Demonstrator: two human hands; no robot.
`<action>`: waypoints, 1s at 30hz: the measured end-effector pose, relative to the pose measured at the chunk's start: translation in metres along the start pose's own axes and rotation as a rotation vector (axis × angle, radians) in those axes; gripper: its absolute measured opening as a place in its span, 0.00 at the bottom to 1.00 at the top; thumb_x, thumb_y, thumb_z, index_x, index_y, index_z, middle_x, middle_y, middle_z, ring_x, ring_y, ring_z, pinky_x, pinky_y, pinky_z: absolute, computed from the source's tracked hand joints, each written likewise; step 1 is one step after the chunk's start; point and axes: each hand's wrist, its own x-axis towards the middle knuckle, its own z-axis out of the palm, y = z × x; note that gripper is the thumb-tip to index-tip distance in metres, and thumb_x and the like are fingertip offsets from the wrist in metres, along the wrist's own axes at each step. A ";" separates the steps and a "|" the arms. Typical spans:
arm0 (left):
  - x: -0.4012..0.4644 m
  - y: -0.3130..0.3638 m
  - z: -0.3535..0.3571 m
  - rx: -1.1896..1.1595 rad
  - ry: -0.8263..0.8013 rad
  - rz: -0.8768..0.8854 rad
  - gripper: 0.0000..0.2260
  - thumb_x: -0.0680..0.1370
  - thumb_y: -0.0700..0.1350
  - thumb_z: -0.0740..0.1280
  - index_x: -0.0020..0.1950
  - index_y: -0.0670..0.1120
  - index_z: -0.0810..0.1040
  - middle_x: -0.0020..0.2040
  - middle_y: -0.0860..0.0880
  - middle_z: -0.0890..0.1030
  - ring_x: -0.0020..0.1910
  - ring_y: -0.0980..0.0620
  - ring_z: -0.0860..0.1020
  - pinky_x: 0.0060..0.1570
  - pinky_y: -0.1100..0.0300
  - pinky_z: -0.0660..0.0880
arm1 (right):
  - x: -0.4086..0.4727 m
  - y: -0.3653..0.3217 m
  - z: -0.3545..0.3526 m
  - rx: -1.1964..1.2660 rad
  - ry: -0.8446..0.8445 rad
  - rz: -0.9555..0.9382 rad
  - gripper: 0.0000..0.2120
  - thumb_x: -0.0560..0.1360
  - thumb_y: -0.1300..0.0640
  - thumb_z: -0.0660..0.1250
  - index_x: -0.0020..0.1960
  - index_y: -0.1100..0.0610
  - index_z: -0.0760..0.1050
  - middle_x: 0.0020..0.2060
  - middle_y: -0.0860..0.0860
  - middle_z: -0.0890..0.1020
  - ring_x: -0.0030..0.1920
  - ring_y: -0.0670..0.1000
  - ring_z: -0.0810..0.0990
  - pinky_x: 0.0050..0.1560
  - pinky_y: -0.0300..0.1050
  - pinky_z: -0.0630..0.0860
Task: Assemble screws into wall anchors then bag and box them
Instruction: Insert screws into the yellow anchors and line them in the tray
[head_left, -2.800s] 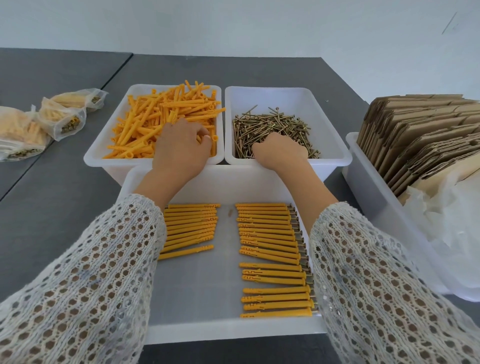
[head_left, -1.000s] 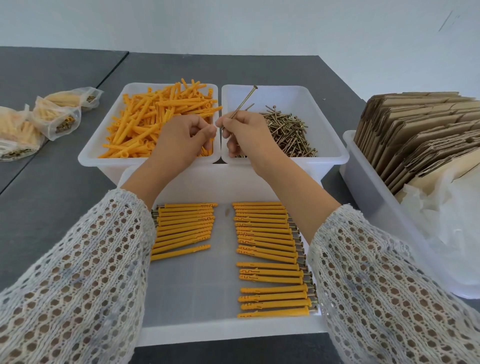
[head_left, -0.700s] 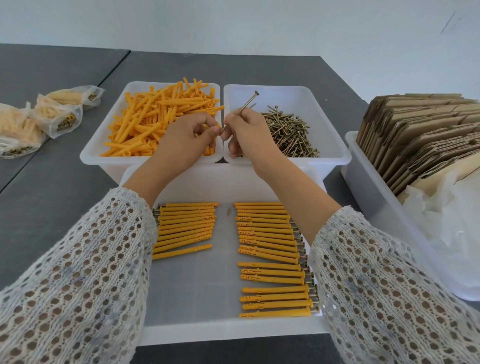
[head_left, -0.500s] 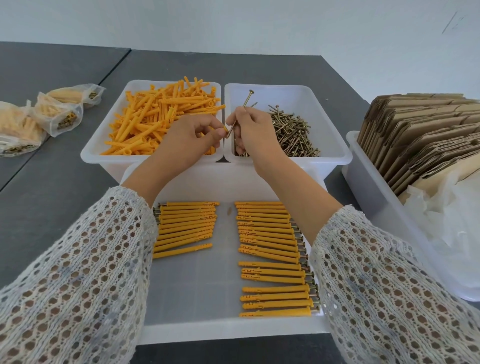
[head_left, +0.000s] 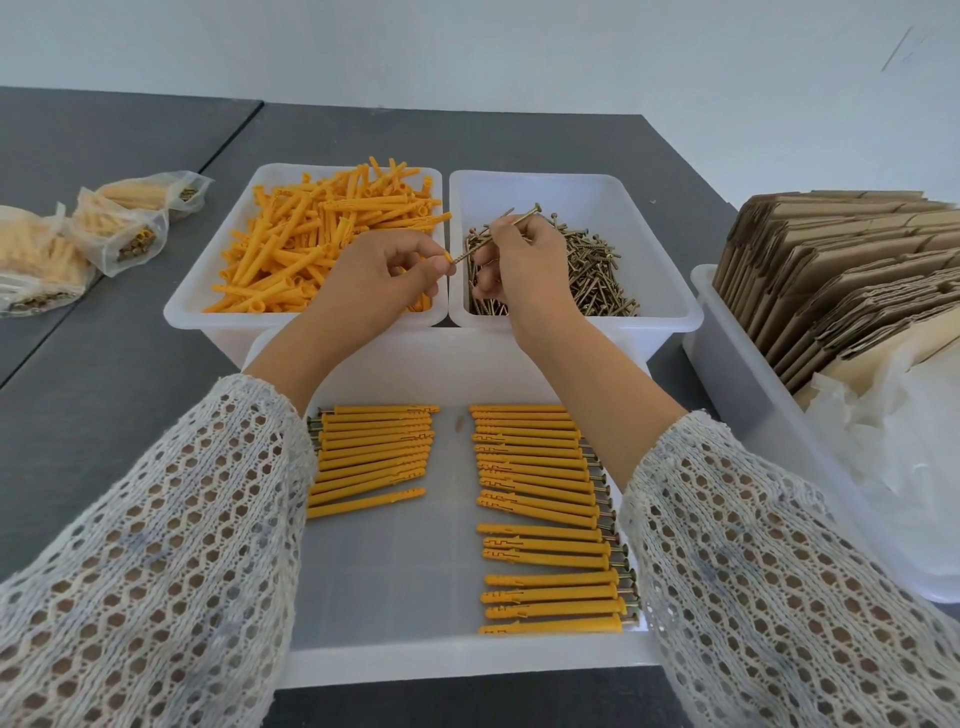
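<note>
Thin brass-coloured screw (head_left: 496, 234), tip at orange anchor's (head_left: 448, 257) mouth

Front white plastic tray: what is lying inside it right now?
Inside the front white plastic tray lie two rows of orange plastic wall anchors with screws inserted, heads pointing outward. The person's knitted sleeves cover the rows' outer ends, so a full count is impossible.

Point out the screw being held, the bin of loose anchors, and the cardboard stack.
screw (head_left: 511, 224), head view, mid-shaft above the right hand.
anchor bin (head_left: 183, 306), head view, left rim.
cardboard stack (head_left: 831, 270), head view, top edges of the folded boxes.
</note>
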 end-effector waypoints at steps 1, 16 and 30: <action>0.000 0.000 0.000 -0.001 0.001 0.000 0.08 0.82 0.46 0.65 0.51 0.47 0.83 0.38 0.51 0.81 0.42 0.42 0.79 0.49 0.40 0.77 | 0.000 0.000 0.000 0.013 0.005 0.002 0.06 0.82 0.62 0.57 0.48 0.61 0.71 0.33 0.55 0.77 0.22 0.48 0.70 0.29 0.44 0.75; 0.002 -0.006 0.001 -0.004 0.015 -0.026 0.07 0.82 0.47 0.65 0.48 0.49 0.81 0.38 0.52 0.81 0.37 0.56 0.78 0.48 0.47 0.78 | -0.001 -0.001 -0.001 0.010 -0.058 -0.006 0.08 0.82 0.62 0.58 0.52 0.64 0.75 0.35 0.54 0.80 0.23 0.48 0.72 0.28 0.42 0.74; 0.005 -0.005 0.000 -0.050 0.087 0.015 0.09 0.83 0.44 0.64 0.48 0.43 0.81 0.41 0.49 0.80 0.40 0.59 0.74 0.42 0.68 0.70 | -0.009 0.003 0.006 -0.455 -0.301 -0.186 0.10 0.81 0.52 0.62 0.54 0.59 0.73 0.37 0.53 0.80 0.27 0.45 0.72 0.34 0.41 0.72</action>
